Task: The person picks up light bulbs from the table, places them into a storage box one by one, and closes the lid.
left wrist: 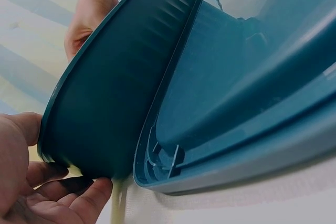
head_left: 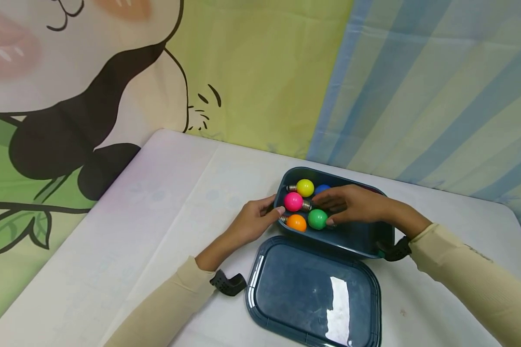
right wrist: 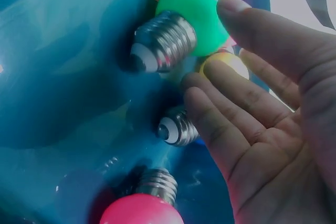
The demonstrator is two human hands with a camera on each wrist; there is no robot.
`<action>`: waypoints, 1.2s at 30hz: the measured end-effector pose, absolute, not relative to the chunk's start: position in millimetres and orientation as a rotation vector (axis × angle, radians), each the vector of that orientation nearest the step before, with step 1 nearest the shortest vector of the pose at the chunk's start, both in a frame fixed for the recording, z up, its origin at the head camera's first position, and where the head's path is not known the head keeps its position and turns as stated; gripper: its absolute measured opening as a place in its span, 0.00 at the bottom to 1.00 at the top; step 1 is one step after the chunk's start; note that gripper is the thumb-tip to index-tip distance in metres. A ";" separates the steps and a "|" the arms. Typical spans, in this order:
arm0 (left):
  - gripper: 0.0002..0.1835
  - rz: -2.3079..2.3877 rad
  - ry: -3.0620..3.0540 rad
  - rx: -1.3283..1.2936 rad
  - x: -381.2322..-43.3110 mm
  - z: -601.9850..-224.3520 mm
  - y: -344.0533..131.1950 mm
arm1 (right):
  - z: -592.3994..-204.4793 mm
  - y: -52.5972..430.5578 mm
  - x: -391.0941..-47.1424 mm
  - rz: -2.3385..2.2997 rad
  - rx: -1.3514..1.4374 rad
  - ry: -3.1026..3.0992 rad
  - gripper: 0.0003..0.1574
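Note:
A dark blue plastic box (head_left: 364, 238) holds several coloured light bulbs with metal screw bases. My left hand (head_left: 252, 222) grips its left end, thumb over the rim and fingers against the outer wall (left wrist: 100, 93). Inside the box my right hand (head_left: 358, 203) reaches over the bulbs with extended fingers, holding nothing. Its thumb tip overlaps the green bulb (right wrist: 191, 14) in the right wrist view. Around it lie a yellow bulb (head_left: 305, 188), a pink bulb (head_left: 293, 202), an orange bulb (head_left: 296, 222) and a partly covered blue bulb (head_left: 322, 189). Another pink bulb (right wrist: 142, 211) shows low in the right wrist view.
The box's dark blue lid (head_left: 299, 294) lies on the white-covered table (head_left: 178, 241), right in front of the box. A printed cloth backdrop (head_left: 265, 72) rises behind the table's far edge. Black straps with camera mounts (head_left: 228, 283) sit at both wrists.

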State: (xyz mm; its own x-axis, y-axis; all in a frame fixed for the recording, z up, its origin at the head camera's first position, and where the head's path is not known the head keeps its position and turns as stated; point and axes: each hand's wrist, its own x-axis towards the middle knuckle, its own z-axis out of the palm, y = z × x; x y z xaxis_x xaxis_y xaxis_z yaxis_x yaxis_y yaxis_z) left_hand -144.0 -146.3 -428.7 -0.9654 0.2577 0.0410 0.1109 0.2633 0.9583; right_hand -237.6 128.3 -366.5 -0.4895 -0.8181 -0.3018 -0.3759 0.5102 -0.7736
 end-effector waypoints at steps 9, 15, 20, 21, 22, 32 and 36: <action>0.30 1.803 2.393 0.358 -142.3 -430.4 -148.0 | -358.2 136.9 -228.6 -0.872 -0.968 2.149 0.38; 0.31 1.792 2.406 0.374 -143.3 -430.6 -150.9 | -354.6 147.3 -222.6 -0.900 -0.970 2.199 0.36; 0.31 1.799 2.403 0.354 -143.6 -433.8 -150.0 | -351.7 159.5 -215.2 -0.928 -1.007 2.239 0.35; 0.31 1.803 2.400 0.352 -143.9 -434.7 -149.7 | -350.4 162.7 -212.6 -0.931 -1.015 2.254 0.34; 0.31 1.806 2.399 0.352 -144.2 -435.5 -149.4 | -348.8 166.1 -209.7 -0.937 -1.017 2.268 0.34; 0.35 1.654 2.562 0.270 -138.6 -438.6 -166.1 | -347.4 189.2 -182.5 -1.042 -1.017 2.362 0.32; 0.32 1.645 2.602 0.255 -131.3 -433.2 -178.1 | -351.4 193.2 -171.2 -1.134 -1.068 2.455 0.31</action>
State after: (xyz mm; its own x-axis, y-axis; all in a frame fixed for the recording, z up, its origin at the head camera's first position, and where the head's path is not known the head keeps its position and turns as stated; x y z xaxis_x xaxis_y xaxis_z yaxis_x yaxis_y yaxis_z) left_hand -131.3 -178.1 -433.2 -0.9850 0.1671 0.0431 0.1106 0.4197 0.9009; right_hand -171.2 193.2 -351.4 -0.7065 -0.7024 0.0868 -0.5217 0.4339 -0.7346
